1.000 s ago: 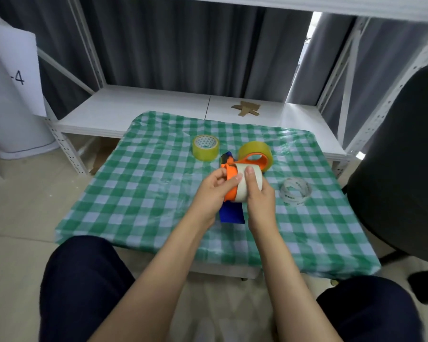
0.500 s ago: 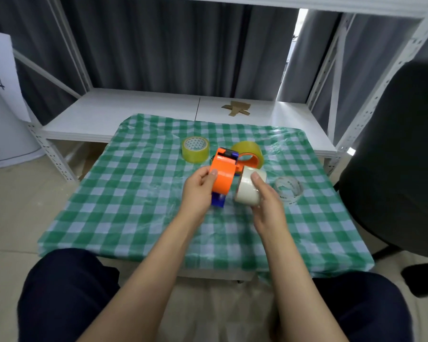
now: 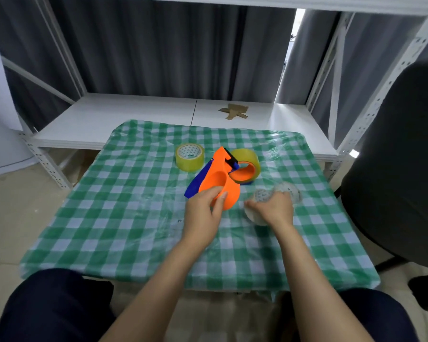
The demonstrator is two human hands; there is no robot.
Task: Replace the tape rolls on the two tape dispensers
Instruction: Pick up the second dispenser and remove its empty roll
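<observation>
I see the left hand [image 3: 203,213] gripping the orange dispenser [image 3: 219,186], tilted above the cloth [image 3: 124,218]. The right hand [image 3: 272,209] closes on a pale roll [image 3: 256,215], low beside a clear roll [image 3: 288,191]. I judge 1 dispenser stripped; next, fit the yellow roll [image 3: 190,157], far left.

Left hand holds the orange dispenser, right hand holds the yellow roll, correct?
Not quite. The head view shows the left hand on the orange dispenser, but the right hand holds a clear roll. The loose yellow roll sits untouched on the table.
</observation>
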